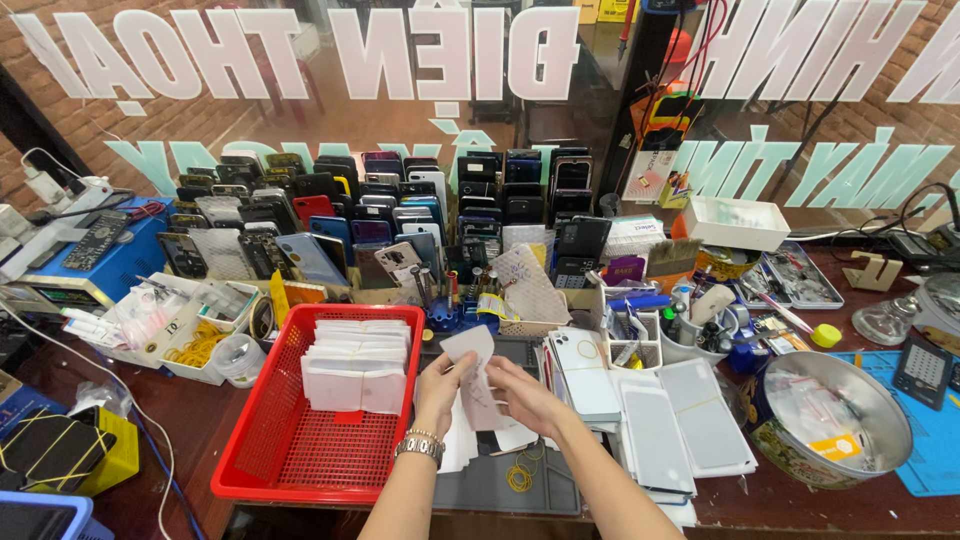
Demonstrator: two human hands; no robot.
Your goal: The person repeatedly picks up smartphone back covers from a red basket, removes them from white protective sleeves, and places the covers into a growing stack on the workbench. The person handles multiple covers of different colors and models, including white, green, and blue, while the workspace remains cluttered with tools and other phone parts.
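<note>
White packet [472,372]: flat, pale sleeve, held upright between both hands above the middle of the tabletop [190,425], just right of the red basket.
Left hand [440,388]: fingers closed on the packet's left edge; a metal watch [419,446] sits on the wrist.
Right hand [527,397]: fingers pinched on the packet's lower right side, thumb towards the left hand.
Red basket [262,440]: plastic mesh, rectangular, left of the hands; holds a row of white packets stacked on edge [356,362] at its far end, near end bare.
Grey mat [480,487]: lies under the hands; a few loose white packets rest on it, with a yellow rubber band [518,478] near its front.
White panels [690,420]: flat rectangular sheets lying in overlapping piles just right of the hands.
Metal bowl [838,410]: round, far right, holding small clear bags.
Phones [400,205]: many handsets stood in rows along the back, in front of the glass window.
Tool holder [445,310]: blue stand with upright tools, just beyond the hands.
White trays [205,320]: compartments to the left of the basket, one holding yellow rubber bands.
Blue device [100,260]: box-shaped unit at far left, a dark board lying on top.
Yellow cap [826,335]: small round lid, right rear, near a tray of small tools.
</note>
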